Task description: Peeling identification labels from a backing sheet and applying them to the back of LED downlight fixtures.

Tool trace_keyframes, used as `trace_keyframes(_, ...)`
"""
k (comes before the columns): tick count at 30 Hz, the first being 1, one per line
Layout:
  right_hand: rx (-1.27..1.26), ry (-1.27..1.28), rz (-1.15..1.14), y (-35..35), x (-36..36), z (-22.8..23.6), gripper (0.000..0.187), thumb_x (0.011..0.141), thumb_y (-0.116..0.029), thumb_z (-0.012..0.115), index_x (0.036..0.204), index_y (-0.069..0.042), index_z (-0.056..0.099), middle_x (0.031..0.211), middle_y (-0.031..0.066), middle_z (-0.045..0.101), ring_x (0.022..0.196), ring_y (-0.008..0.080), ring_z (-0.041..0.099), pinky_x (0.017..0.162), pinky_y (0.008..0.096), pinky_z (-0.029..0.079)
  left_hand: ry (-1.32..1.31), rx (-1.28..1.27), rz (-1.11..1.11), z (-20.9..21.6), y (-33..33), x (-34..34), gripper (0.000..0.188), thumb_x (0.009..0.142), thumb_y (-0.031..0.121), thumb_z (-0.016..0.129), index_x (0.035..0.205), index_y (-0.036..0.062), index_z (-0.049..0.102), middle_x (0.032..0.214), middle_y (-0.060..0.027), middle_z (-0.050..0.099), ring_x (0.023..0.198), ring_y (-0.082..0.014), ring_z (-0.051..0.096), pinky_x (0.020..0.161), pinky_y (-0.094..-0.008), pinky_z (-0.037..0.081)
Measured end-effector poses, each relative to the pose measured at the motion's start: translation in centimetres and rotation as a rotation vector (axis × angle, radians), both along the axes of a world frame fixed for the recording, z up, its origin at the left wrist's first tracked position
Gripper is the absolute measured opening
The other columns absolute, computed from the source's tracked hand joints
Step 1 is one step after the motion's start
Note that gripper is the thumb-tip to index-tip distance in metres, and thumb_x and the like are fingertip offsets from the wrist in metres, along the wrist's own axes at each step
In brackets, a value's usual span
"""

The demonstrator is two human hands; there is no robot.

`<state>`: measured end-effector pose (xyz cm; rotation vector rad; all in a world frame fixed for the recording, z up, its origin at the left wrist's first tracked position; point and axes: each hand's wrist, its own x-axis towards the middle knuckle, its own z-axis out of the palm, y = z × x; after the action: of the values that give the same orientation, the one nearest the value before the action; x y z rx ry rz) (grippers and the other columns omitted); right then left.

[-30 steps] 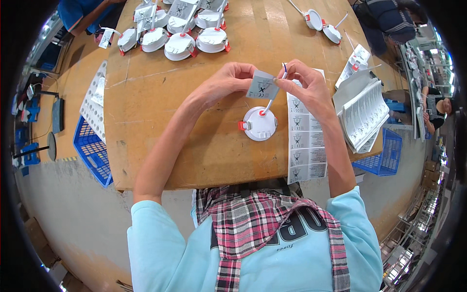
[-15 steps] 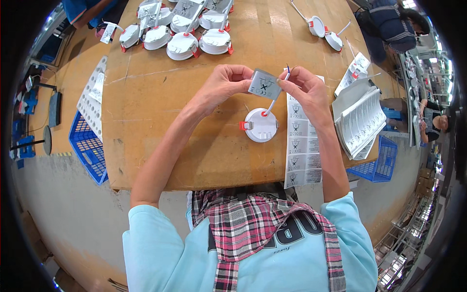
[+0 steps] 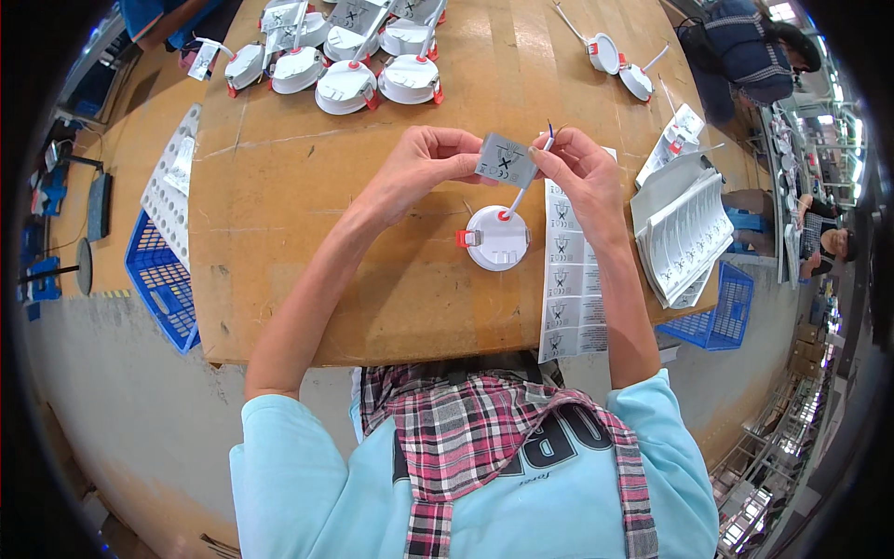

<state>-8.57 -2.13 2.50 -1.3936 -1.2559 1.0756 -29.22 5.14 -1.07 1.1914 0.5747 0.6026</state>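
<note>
A round white downlight [image 3: 497,240] with red clips lies back side up on the table in front of me, its short white cable [image 3: 518,197] rising toward my hands. At the upper part of that cable is a silver label [image 3: 505,161] with black symbols. My left hand [image 3: 436,158] pinches the label's left edge between thumb and fingers. My right hand [image 3: 579,168] is closed on the label's right edge and the cable, whose bare wire ends stick out above. Partly under my right forearm lies a sheet of labels [image 3: 562,279].
Several downlights with labelled cables [image 3: 346,88] stand at the back left, and two more downlights [image 3: 605,53] at the back right. A thick stack of label sheets [image 3: 684,238] lies at the right edge. Blue crates [image 3: 160,279] flank the table. Other people are nearby.
Both hands keep their grip on the label and cable, almost still. The whole view has shifted slightly.
</note>
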Motion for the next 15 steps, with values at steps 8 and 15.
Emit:
trace_keyframes(8,-0.013,-0.024,0.020,0.36,0.09,0.14,0.012,0.088,-0.011,0.064,0.091,0.000,0.062,0.083,0.0047,0.065,0.078,0.0103,0.063,0.073,0.0255,0.051,0.004,0.001,-0.021,0.77,0.21,-0.26,0.030,0.085,0.018,0.067,0.104,-0.0048,0.067,0.095,-0.0109,0.070,0.087,-0.0168,0.068,0.085,-0.0293,0.051)
trace_keyframes(15,-0.011,-0.008,0.005,0.37,-0.24,0.15,0.013,0.087,-0.012,0.064,0.091,0.000,0.062,0.082,0.0048,0.066,0.077,0.0099,0.063,0.072,0.0258,0.052,0.014,0.024,-0.022,0.83,0.18,-0.43,0.029,0.085,0.017,0.066,0.104,-0.0046,0.067,0.094,-0.0112,0.070,0.087,-0.0165,0.068,0.086,-0.0294,0.050)
